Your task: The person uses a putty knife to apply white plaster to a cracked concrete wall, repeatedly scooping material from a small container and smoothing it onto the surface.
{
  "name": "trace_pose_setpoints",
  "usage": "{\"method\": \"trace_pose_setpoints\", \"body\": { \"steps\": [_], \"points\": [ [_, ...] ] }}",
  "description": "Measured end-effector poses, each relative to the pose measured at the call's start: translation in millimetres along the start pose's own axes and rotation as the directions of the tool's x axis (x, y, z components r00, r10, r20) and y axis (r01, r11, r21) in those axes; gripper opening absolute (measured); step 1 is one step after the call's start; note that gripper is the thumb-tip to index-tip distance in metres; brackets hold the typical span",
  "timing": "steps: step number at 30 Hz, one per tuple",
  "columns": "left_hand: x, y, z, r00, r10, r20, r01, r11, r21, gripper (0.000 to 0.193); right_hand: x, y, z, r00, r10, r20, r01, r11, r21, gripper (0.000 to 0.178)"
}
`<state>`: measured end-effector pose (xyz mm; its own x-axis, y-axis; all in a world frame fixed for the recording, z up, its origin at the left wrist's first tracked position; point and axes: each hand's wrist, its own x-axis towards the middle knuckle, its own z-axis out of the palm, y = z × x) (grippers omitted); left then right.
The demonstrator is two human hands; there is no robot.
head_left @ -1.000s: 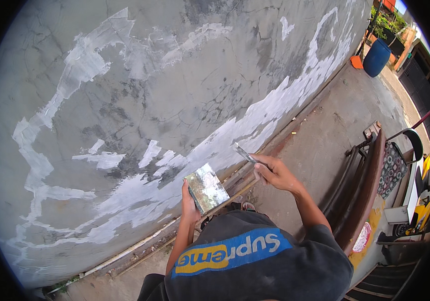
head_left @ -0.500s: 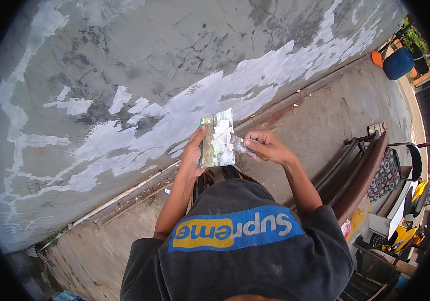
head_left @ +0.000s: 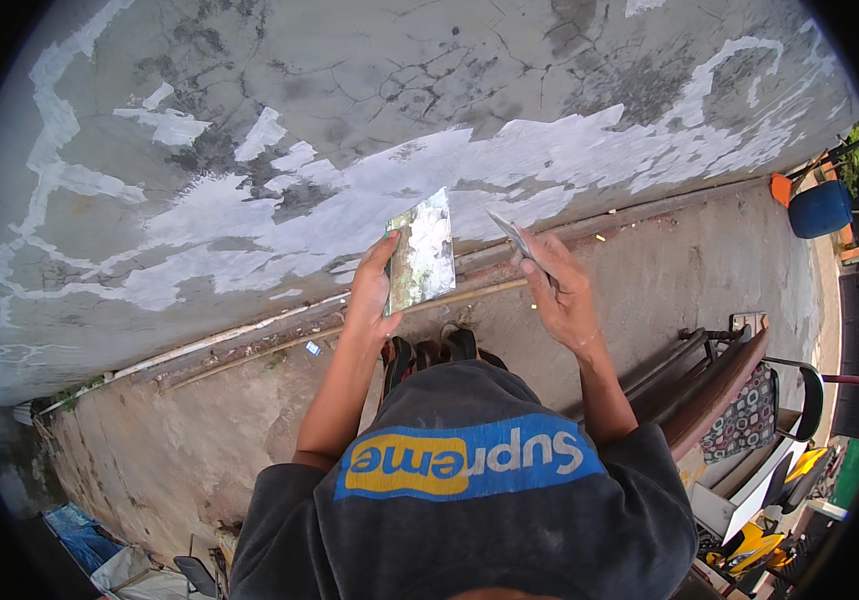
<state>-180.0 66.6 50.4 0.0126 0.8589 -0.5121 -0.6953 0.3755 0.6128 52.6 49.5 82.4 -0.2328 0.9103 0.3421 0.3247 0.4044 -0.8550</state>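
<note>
My left hand (head_left: 373, 290) is closed on the left edge of a flat, rectangular plaster-smeared board (head_left: 421, 252), its thumb on the upper face. White filler paste (head_left: 433, 240) covers much of the board's right side. In my right hand (head_left: 561, 295) is a putty knife (head_left: 509, 233), its thin blade pointing up and left, apart from the board. The knife's handle is mostly hidden by my fingers. Beyond both hands stands a grey cracked wall (head_left: 349, 60) with a broad band of white patches (head_left: 369, 185) along its lower part.
A pale pipe (head_left: 199, 351) runs along the wall's foot above the concrete floor (head_left: 189, 430). To the right are a brown bench (head_left: 719, 385), a patterned cushion (head_left: 741, 415) and a yellow motorbike (head_left: 754, 545). A blue barrel (head_left: 819, 209) stands farther off.
The putty knife has come away from the board, and my right hand has moved right, turning the blade upward. The board has shifted slightly up and left. The head view has turned a little.
</note>
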Motion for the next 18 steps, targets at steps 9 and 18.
{"method": "trace_pose_setpoints", "body": {
  "steps": [9,18],
  "points": [
    [-8.8,5.3,-20.7,1.0,0.009,0.029,-0.008,0.999,-0.053,0.034,-7.3,29.2,43.5,0.941,-0.336,0.045,0.332,0.886,-0.322,0.063],
    [-18.2,20.3,-8.3,0.991,0.128,0.025,-0.131,0.982,0.134,0.041,-4.9,19.6,28.3,0.94,-0.337,-0.047,0.312,0.909,-0.277,0.069]
  ]
}}
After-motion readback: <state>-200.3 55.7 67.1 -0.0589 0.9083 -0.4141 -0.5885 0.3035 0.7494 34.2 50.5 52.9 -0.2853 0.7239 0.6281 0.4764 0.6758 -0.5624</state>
